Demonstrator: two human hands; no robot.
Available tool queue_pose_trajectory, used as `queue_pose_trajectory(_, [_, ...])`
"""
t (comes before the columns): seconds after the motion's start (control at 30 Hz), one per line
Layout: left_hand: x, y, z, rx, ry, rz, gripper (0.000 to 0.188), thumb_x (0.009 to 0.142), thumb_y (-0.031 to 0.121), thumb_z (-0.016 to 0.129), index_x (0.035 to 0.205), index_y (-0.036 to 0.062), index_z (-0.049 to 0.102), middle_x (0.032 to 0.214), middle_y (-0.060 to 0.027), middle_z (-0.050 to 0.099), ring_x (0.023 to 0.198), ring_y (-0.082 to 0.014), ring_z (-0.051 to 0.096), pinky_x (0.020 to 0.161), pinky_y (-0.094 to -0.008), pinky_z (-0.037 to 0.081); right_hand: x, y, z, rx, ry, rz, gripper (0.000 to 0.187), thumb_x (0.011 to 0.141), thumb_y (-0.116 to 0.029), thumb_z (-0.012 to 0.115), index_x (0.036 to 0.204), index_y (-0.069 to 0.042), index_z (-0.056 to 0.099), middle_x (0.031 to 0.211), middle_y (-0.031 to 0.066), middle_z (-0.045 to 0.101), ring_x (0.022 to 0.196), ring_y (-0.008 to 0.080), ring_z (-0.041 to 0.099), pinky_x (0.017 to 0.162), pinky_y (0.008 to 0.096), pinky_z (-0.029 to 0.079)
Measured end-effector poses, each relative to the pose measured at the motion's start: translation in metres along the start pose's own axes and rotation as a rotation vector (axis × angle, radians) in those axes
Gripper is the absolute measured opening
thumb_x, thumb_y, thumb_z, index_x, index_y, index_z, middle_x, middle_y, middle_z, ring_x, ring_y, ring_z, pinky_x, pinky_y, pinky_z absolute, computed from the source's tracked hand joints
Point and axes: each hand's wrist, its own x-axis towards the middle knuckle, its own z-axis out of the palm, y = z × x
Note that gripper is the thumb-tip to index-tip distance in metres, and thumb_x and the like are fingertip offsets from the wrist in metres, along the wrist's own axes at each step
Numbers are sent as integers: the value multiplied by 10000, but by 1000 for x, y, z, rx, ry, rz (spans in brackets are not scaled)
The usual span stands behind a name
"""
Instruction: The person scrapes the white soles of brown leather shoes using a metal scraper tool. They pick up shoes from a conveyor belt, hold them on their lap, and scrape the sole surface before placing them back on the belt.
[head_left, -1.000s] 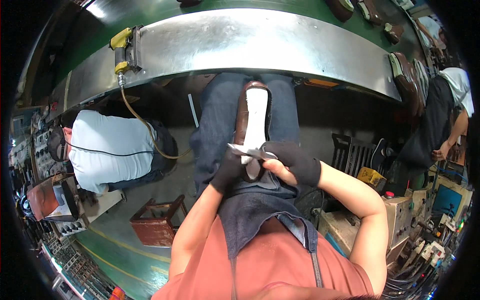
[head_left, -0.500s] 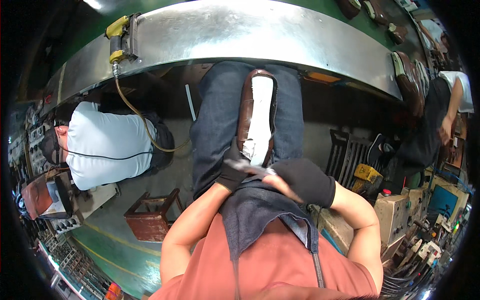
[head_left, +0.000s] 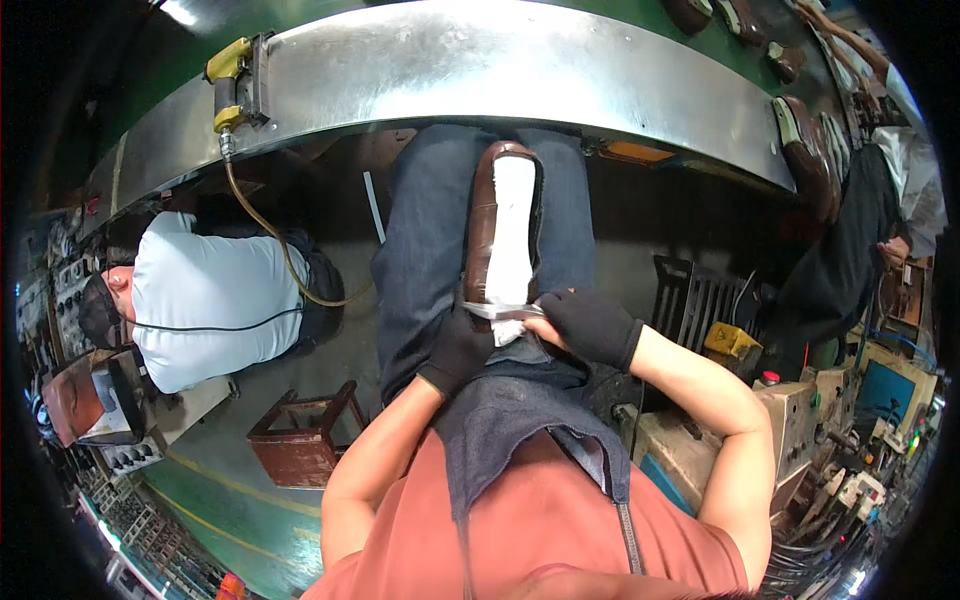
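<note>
A long curved metal conveyor rim (head_left: 520,70) is running across the top, its green belt (head_left: 640,20) carrying brown shoes (head_left: 810,150) at the right. A yellow fitting (head_left: 228,85) is hanging on the rim with a hose (head_left: 280,270) trailing down. A small red-brown wooden stool (head_left: 300,440) is standing on the grey and green floor (head_left: 210,500). Machines (head_left: 850,440) are crowding the right edge, and a ceiling light (head_left: 180,12) is glaring at upper left.

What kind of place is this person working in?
Most likely a shoe factory floor. A brown shoe with a white sole lies on the worker's lap, more shoes ride a long metal conveyor, and other workers sit close by among machines.
</note>
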Motion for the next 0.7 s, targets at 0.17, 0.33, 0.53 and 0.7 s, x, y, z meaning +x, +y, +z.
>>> queue_pose_trajectory(0.17, [-4,-24,3,101,-2,86,911,821,331,784,1452,-26,232,1248,-224,585,1100,-348,621,905,-398,505,1,13,0,89,186,-770,444,924,-484,581,750,-75,575,749,108,586,680,304,624,587,398,520])
queue_pose_trajectory(0.33, [-3,-27,5,-11,-3,-89,970,799,353,806,1454,-20,195,1238,-241,574,1101,-353,617,894,-413,505,-1,26,-13,389,-58,41,360,961,-383,561,944,-33,644,882,206,643,805,394,636,692,456,496])
queue_pose_trajectory(0.53, [-1,-18,4,19,33,-23,984,810,351,798,1476,-6,167,1226,-250,582,1108,-368,620,889,-415,510,5,18,-11,551,75,84,329,1006,-323,497,1002,-26,640,873,236,649,827,430,634,737,456,491])
queue_pose_trajectory(0.7, [-7,-11,5,122,85,-25,968,818,320,791,1489,-7,173,1241,-269,579,1097,-393,627,868,-428,517,-2,5,9,604,108,134,398,1040,-352,417,1059,-18,632,882,239,650,788,383,643,735,431,490])
